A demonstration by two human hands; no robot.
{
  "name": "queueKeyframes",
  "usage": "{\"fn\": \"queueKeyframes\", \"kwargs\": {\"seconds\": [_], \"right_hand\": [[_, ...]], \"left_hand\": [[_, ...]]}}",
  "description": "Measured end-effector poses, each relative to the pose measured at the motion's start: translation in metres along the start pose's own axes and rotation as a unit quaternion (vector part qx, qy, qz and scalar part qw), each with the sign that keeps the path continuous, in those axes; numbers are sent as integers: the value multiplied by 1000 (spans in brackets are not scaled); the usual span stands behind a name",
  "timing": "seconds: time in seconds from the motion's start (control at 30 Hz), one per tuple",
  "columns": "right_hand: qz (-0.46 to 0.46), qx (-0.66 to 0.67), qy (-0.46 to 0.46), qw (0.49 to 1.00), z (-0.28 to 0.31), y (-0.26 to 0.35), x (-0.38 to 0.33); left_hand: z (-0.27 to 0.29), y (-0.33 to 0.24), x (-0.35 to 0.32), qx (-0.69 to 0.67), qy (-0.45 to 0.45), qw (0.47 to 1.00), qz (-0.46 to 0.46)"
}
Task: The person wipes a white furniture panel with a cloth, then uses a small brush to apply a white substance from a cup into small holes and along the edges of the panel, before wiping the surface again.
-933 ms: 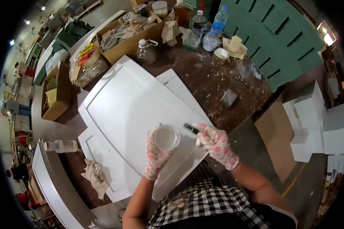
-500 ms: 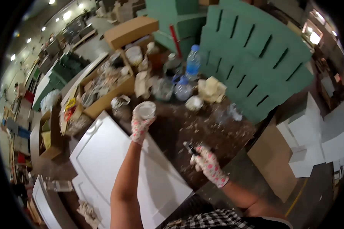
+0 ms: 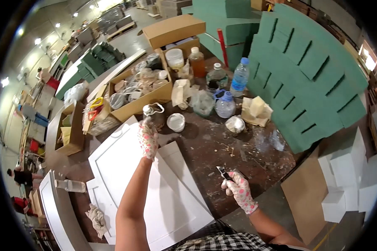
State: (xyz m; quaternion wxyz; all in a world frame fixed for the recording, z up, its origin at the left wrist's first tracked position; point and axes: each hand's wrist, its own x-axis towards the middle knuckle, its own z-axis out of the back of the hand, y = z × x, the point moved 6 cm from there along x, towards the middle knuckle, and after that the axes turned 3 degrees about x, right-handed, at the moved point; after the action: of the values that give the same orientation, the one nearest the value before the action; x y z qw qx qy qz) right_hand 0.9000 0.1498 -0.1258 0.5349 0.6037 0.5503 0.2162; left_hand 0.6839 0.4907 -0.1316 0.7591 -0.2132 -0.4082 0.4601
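My left hand (image 3: 148,140), in a pink flowered glove, stretches out over the white cabinet door panel (image 3: 125,188). Its fingertips reach a small glass jar with a white wire handle (image 3: 152,112); nothing is in the hand. A round white cup (image 3: 176,121) stands on the dark worktable just right of the jar. My right hand (image 3: 240,191), gloved the same way, rests near the table's front edge and grips a small dark scraper (image 3: 223,171) that points up and left. A narrower white panel (image 3: 181,167) lies beside the door panel.
An open cardboard box of jars (image 3: 134,106) sits behind the jar. Plastic bottles (image 3: 240,77), crumpled paper and a foil ball (image 3: 234,124) crowd the table's back. Green foam blocks (image 3: 310,79) stand at right, white foam blocks (image 3: 347,175) at lower right. A rag (image 3: 97,218) lies lower left. A person (image 3: 23,178) works far left.
My left hand carried the white cup forward from the door panel, set it on the table and moved to the glass jar. The right hand stayed low with the scraper.
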Motion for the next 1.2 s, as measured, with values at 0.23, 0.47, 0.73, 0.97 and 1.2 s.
{"fn": "queueKeyframes", "kwargs": {"seconds": [0.23,0.47,0.73,0.97,1.2], "right_hand": [[-32,-18,16,999,-10,-14,-1],[-36,27,-9,999,3,-16,1],[-31,30,-7,999,-11,-16,2],[-37,-63,8,997,-11,6,10],[96,-209,-81,970,29,88,85]], "left_hand": [[17,-34,65,145,45,986,-73],[56,-77,87,157,4,974,-163],[-6,-140,61,176,140,960,-168],[-17,-95,34,221,133,958,-123],[72,-122,-41,78,85,984,-138]]}}
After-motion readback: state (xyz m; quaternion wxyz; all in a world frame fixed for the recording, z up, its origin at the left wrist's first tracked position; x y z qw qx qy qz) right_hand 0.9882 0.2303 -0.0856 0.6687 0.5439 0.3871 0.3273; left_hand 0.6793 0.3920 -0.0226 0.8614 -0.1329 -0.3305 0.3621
